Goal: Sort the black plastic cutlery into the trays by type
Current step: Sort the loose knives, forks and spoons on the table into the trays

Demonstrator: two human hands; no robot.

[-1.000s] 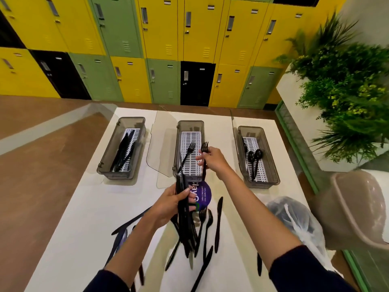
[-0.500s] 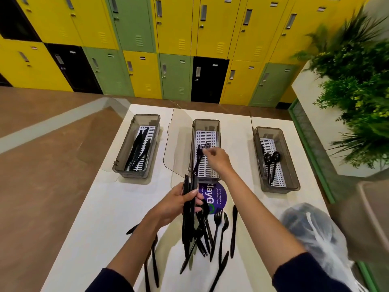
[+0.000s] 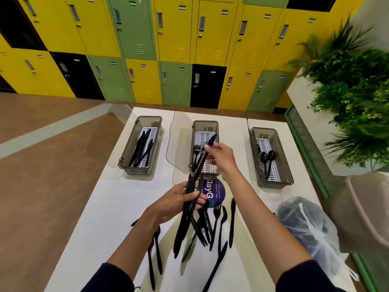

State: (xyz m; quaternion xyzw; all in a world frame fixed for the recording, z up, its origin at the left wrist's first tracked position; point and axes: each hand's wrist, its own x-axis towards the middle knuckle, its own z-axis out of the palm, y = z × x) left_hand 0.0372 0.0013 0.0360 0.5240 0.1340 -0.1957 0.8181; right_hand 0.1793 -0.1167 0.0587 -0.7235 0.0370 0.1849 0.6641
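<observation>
Our left hand [image 3: 179, 200] clamps the cutlery bundle [image 3: 184, 222]; the grip of our right hand [image 3: 221, 158] pinches one knife [image 3: 204, 158] over the middle tray [image 3: 205, 122]. We should draw it free slowly, then aim for the left tray [image 3: 127, 163].

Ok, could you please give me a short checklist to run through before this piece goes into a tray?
1. Right hand pinches a single piece, apparently a knife: ok.
2. Left hand grips the bundle: ok.
3. Knife's lower end is free of the bundle: cannot tell.
4. Knife is over the knife tray: not ok, it is above the fork tray.
5. Knife tray has room: ok.
</observation>
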